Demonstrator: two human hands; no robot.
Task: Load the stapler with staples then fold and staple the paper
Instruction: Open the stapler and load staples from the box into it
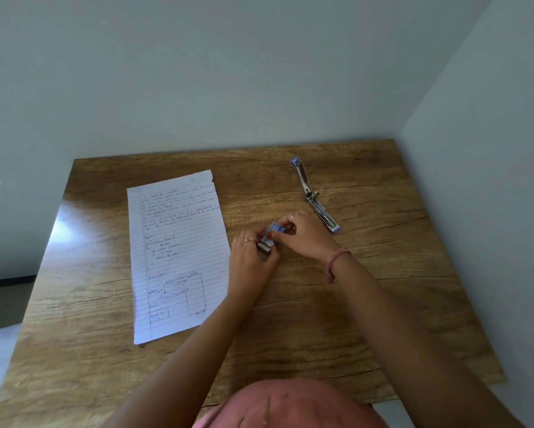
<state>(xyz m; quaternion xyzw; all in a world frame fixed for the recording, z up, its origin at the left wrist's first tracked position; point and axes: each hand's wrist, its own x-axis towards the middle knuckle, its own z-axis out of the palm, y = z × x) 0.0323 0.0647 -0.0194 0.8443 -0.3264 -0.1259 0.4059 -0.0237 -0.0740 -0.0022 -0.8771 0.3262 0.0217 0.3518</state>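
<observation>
A small blue staple box (273,235) is held over the middle of the wooden table (367,304) by both hands. My left hand (253,257) grips its lower end, where a dark inner part shows. My right hand (305,234) pinches its upper end. The stapler (315,196), metal with blue ends, lies swung fully open and flat at the back right, just beyond my right hand. A lined sheet of paper (179,254) with handwriting and a flow chart lies unfolded to the left of my hands.
The table stands in a corner, with a wall behind it and another along its right side. A pink band sits on my right wrist (336,264). Pink clothing shows at the bottom edge.
</observation>
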